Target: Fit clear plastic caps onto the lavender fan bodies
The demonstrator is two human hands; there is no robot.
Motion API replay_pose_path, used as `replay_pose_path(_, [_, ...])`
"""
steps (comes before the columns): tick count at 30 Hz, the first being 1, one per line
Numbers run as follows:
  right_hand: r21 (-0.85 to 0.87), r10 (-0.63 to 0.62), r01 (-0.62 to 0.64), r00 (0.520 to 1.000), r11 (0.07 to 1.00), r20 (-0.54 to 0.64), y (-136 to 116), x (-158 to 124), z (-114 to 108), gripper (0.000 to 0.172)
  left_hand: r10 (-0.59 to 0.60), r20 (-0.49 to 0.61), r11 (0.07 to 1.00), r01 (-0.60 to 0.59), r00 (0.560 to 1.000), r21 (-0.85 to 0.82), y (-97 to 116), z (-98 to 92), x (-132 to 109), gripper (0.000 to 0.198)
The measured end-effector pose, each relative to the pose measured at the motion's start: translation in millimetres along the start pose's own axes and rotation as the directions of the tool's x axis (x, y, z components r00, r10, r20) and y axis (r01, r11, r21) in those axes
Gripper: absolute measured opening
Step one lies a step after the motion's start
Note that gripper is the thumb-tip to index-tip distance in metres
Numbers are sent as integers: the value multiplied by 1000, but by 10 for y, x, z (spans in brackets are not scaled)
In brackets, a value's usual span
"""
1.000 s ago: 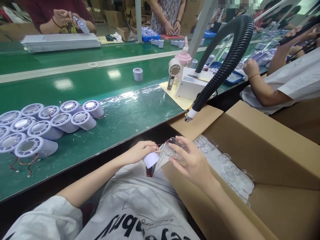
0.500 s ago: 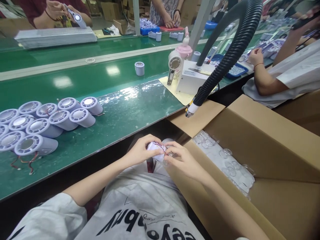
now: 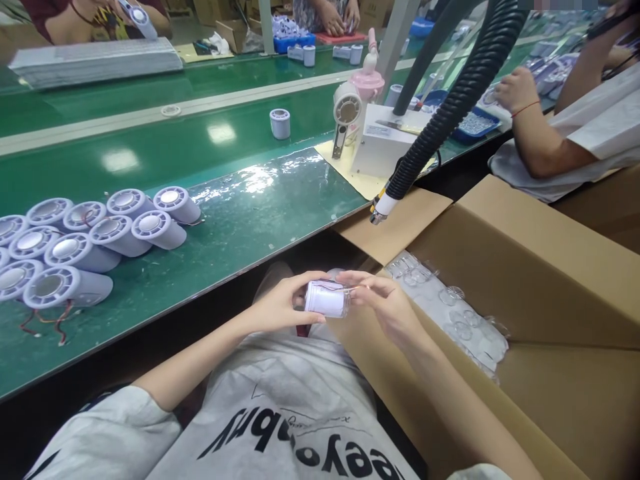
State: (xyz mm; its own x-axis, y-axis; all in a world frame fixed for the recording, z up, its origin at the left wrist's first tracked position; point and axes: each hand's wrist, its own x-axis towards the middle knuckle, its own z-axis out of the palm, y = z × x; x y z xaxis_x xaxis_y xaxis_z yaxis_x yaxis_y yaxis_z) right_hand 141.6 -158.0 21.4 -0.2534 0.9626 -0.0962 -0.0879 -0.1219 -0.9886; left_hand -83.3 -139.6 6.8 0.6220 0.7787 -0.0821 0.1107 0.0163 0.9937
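Note:
My left hand (image 3: 283, 303) is wrapped round a pale purple fan housing (image 3: 325, 300), a short cylinder lying sideways above my lap. Thin dark and red wires (image 3: 345, 288) run along its upper side toward the right. At that end my right hand (image 3: 387, 303) closes its thumb and fingers on the wires. Something clear shows at the housing's right end, too small to make out. To the left on the bench stand several like housings (image 3: 67, 250) in rows, some with loose red and black wires.
An open cardboard box (image 3: 540, 280) with clear plastic parts (image 3: 457, 320) is at my right. Above it hangs a black ribbed hose (image 3: 440, 127) with a metal nozzle. A lone housing (image 3: 280, 125) stands on the green belt (image 3: 200, 157). A co-worker's hand (image 3: 517, 90) is at right.
The housing has turned more sideways, showing its side wall. My right hand has moved to the right, drawing the wires out from the housing.

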Motion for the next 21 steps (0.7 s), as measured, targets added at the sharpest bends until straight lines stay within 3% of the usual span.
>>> replay_pose_path(2, [-185, -120, 137, 988, 973, 100, 21, -28, -12, 24, -52, -24, 993, 49, 998, -110, 6, 20, -22, 65])
replay_pose_path(4, [-409, -212, 274, 958, 871, 191, 42, -67, -21, 38, -98, -26, 978, 91, 995, -187, 9, 26, -46, 63])
replay_pose_path(6, [-527, -266, 354, 934, 772, 238, 55, -106, -30, 37, -132, 6, 967, 130, 991, -218, 22, 19, -68, 65])
replay_pose_path(9, [-546, -272, 374, 926, 750, 261, 47, -148, -39, 38, -103, 43, 979, 109, 994, -172, 58, -6, -87, 69])
replay_pose_path(15, [-488, -162, 264, 957, 832, 241, -32, -182, -28, 39, 76, 68, 991, -68, 995, -118, 103, -25, -108, 73])
replay_pose_path(17, [-454, -147, 246, 959, 856, 244, -46, -186, -18, 41, 63, 63, 991, -55, 996, -125, 108, -20, -122, 74])
replay_pose_path(21, [-367, -152, 223, 965, 903, 214, 6, -175, -10, 43, -69, 46, 970, 78, 997, -232, 104, -24, -109, 79])
